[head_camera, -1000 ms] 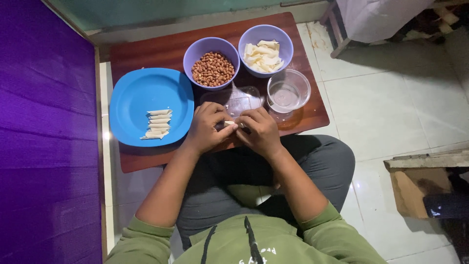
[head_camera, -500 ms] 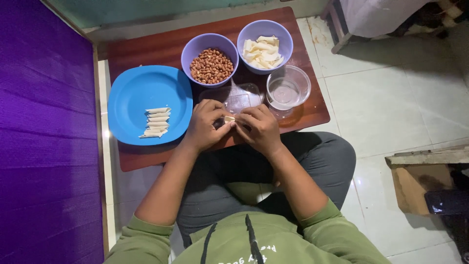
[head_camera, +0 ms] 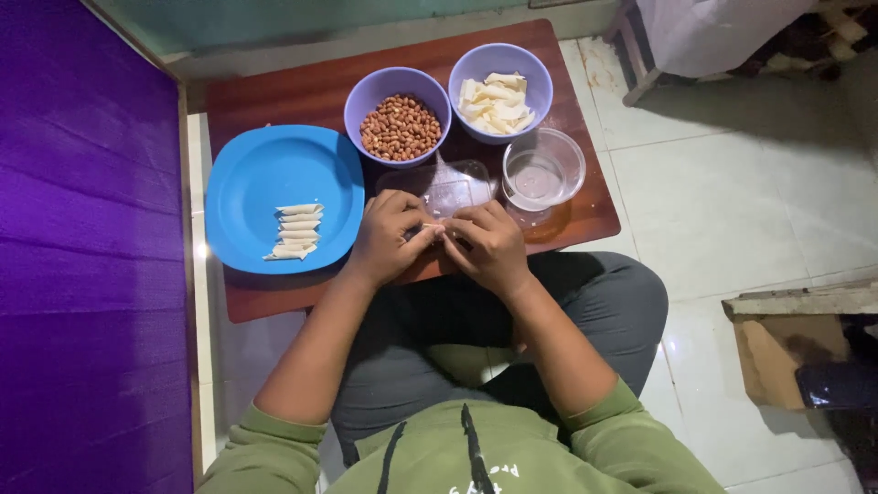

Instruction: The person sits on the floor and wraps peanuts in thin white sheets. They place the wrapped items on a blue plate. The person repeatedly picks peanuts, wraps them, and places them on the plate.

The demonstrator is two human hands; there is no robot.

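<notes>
my left hand and right hand pinch one wrapper over the tabletop's near edge, a few rolls finished on the plate, many wrappers left in the bowl.

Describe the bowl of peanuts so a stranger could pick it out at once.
On the low brown wooden table, two purple bowls stand side by side at the far edge. The bowl of peanuts is the one nearer the blue plate. It holds small reddish-brown nuts, while its neighbour holds pale folded strips.
</notes>
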